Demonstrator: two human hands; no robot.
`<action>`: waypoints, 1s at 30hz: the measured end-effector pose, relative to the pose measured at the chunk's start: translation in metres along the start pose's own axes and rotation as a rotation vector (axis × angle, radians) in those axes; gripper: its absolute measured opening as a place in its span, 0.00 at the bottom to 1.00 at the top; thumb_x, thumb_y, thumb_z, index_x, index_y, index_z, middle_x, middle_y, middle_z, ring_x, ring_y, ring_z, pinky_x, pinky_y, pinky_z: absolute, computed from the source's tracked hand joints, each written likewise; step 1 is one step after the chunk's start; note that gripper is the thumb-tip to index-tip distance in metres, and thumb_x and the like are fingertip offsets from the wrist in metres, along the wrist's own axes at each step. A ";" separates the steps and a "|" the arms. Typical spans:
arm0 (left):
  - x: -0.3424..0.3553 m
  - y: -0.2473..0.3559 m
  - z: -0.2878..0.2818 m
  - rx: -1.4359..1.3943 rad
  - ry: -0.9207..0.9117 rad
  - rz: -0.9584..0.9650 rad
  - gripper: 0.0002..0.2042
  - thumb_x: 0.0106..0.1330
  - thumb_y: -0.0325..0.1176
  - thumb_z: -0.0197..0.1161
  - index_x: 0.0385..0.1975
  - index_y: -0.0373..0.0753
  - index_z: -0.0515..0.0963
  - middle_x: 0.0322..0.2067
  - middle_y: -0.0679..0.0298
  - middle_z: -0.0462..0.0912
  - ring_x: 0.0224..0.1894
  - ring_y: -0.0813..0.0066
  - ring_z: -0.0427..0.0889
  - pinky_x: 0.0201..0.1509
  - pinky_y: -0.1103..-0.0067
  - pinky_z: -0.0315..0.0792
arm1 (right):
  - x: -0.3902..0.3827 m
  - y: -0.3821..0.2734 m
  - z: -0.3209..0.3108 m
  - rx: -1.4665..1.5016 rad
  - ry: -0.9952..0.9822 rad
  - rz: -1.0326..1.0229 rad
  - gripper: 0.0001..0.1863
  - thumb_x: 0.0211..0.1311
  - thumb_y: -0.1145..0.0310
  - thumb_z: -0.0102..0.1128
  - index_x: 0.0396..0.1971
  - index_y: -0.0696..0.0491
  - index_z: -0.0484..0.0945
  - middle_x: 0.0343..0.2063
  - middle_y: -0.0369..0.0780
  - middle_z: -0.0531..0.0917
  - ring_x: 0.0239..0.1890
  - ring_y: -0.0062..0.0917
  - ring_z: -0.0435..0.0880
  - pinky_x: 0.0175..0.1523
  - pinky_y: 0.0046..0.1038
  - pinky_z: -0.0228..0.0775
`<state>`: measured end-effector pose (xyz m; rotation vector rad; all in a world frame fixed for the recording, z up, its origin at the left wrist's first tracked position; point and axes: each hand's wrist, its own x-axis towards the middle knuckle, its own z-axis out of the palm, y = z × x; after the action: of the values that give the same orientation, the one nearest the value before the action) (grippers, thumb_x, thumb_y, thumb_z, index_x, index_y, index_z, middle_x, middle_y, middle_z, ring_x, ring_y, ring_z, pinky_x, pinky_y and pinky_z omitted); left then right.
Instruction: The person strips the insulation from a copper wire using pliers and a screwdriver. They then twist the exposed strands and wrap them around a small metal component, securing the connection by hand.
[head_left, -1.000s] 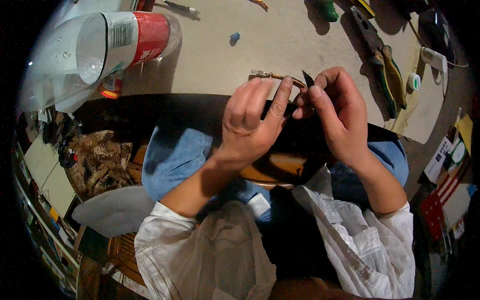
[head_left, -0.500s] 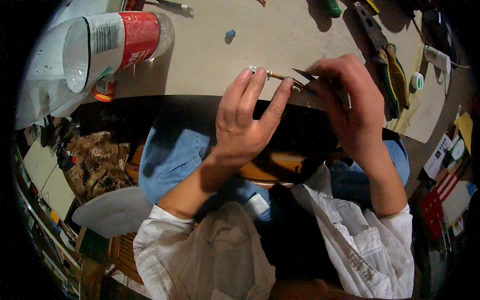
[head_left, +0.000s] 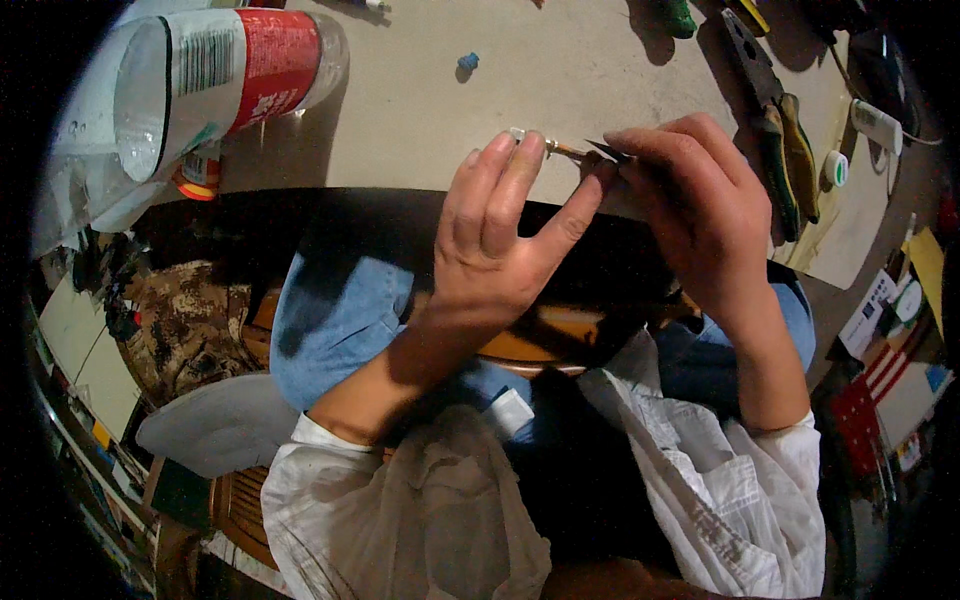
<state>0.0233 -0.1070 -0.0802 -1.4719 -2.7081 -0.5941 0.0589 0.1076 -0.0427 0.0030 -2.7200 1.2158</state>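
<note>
At the table's near edge, my left hand (head_left: 500, 230) holds a thin copper-coloured rod (head_left: 566, 151) with a clear, shiny end. Its fingertips press over the clear end, while the thumb reaches along toward the other end. My right hand (head_left: 705, 205) is closed around a dark, pointed blade (head_left: 606, 150), whose tip sticks out to the left just above the rod and the left thumb. The rod's right end is hidden by the fingers, and so is the blade's handle, if it has one.
A clear plastic bottle (head_left: 278, 70) with a red and white label lies at the left, beside an orange-rimmed container (head_left: 196, 190). A small blue piece (head_left: 468, 62) sits farther back on the table (head_left: 400, 110). Pliers (head_left: 768, 110) and a white-green cap (head_left: 836, 168) lie at the right.
My left hand has shifted slightly right, and its thumb has moved closer to the blade. My right hand stays nearly in place, still gripping the blade. The whole view has moved slightly.
</note>
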 end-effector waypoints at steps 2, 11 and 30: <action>0.005 0.005 -0.005 0.013 -0.015 -0.032 0.19 0.68 0.31 0.62 0.60 0.53 0.80 0.65 0.47 0.66 0.71 0.50 0.61 0.72 0.59 0.68 | 0.001 0.001 0.001 -0.045 0.017 -0.056 0.14 0.53 0.74 0.70 0.41 0.54 0.82 0.30 0.41 0.79 0.31 0.37 0.82 0.33 0.33 0.74; 0.004 0.003 0.001 -0.006 0.042 0.020 0.29 0.52 0.31 0.75 0.59 0.46 0.81 0.68 0.45 0.62 0.70 0.43 0.61 0.73 0.57 0.64 | 0.003 -0.003 -0.004 -0.141 -0.044 -0.123 0.15 0.47 0.71 0.68 0.39 0.52 0.84 0.26 0.37 0.76 0.29 0.31 0.80 0.29 0.30 0.72; 0.008 0.009 0.000 0.034 0.090 -0.021 0.13 0.68 0.33 0.64 0.51 0.49 0.84 0.66 0.48 0.68 0.70 0.51 0.64 0.69 0.59 0.72 | 0.005 -0.007 0.000 -0.317 -0.016 -0.175 0.16 0.47 0.69 0.65 0.40 0.50 0.84 0.27 0.36 0.74 0.31 0.28 0.80 0.27 0.28 0.71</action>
<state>0.0259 -0.0961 -0.0762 -1.3760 -2.6545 -0.5966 0.0549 0.1031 -0.0363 0.2082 -2.8239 0.7342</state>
